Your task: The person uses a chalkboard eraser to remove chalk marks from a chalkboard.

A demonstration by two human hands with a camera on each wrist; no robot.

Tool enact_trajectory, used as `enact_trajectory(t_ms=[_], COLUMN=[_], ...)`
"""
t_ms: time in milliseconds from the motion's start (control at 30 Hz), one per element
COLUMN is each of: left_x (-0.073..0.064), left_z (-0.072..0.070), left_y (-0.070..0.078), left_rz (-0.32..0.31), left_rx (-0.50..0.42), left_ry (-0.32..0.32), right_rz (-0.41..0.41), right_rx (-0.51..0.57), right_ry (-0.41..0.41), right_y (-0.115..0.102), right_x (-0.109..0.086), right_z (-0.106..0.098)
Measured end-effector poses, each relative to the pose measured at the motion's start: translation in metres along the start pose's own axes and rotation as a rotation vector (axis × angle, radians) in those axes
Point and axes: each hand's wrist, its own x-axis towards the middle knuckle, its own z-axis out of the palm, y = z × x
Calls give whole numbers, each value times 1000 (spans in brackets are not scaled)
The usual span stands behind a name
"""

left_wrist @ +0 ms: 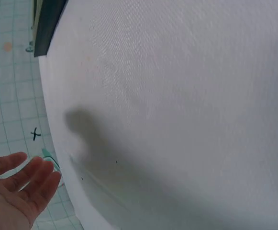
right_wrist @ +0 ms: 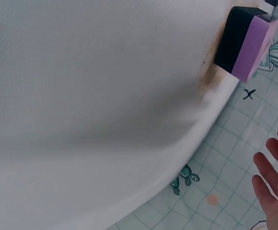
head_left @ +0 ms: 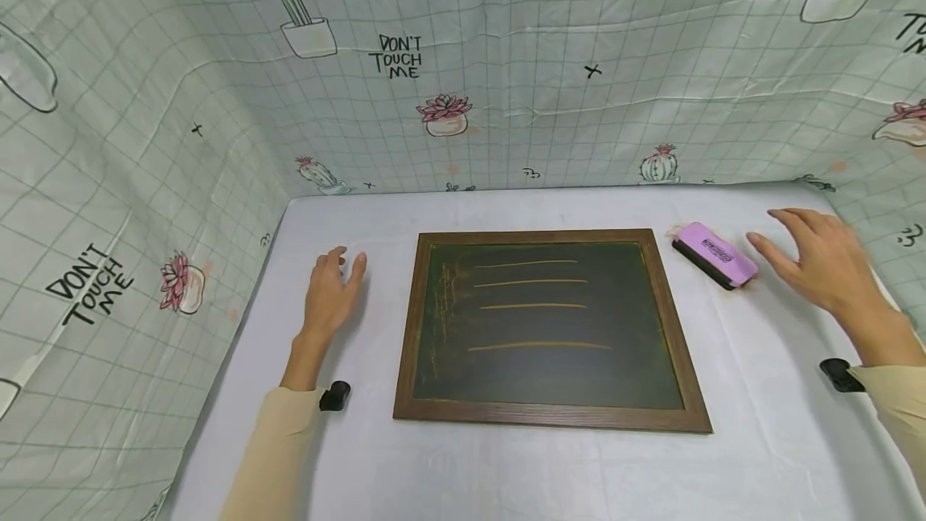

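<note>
A small chalkboard (head_left: 542, 376) in a brown wooden frame lies flat on the white table. Several yellow chalk lines cross its middle, and fainter yellow marks run down its left side. Right of the board sits a purple eraser (head_left: 718, 254) with a black felt base and dark lettering. My right hand (head_left: 832, 260) hovers just right of the eraser, fingers relaxed and holding nothing; the right wrist view shows the same eraser (right_wrist: 249, 45) beyond the fingertips. To the left of the board, my left hand (head_left: 333, 292) is held above the table, loosely bent and bare.
A white cloth covers the table (head_left: 506, 473), with brownish dust around the eraser. Grid-patterned curtains (head_left: 535, 63) printed with cacti and lettering rise behind the table and at both sides. A black wrist device (head_left: 335, 396) sits at the left sleeve, another (head_left: 841, 375) at the right.
</note>
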Motion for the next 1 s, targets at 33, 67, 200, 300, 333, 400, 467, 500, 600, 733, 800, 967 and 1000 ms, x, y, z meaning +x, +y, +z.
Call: enact_trajectory(t_ms=[33,67,200,300,333,400,467,500,600,733,800,967,1000], left_x=[0,0,-2,-2,-2,-2,-3,-3,-4,-6,-7,-10,-11], left_z=[1,2,7,11,13,16,18,20,22,26,28,34,36], left_y=[1,3,7,9,9,11,12,12,14,18,20,22,23], left_rz=[-2,-3,-1,2,2,5,16,23,41,55,65,73,69], left_rx=[-12,-24,-69,-95,-103,-121,-138,-149,-176,-197,-204,-220,-223], left_ry=[-2,-4,-14,-20,-25,-31,-36,-36,-32,-40,-45,-41,-45], right_rz=[-7,-13,-5,12,20,28,38,43,64,92,100,105,107], right_rx=[4,10,37,64,73,85,98,103,119,134,138,156,162], right_ry=[10,19,19,-1,-11,-29,-50,-62,-99,-141,-154,-170,-173], right_y=[-1,-2,-6,-8,-9,-11,-12,-12,-14,-18,-20,-25,-26], right_x=[1,1,2,3,4,4,5,6,7,8,9,11,11], right_z=[1,2,5,6,7,7,8,9,12,15,15,19,20])
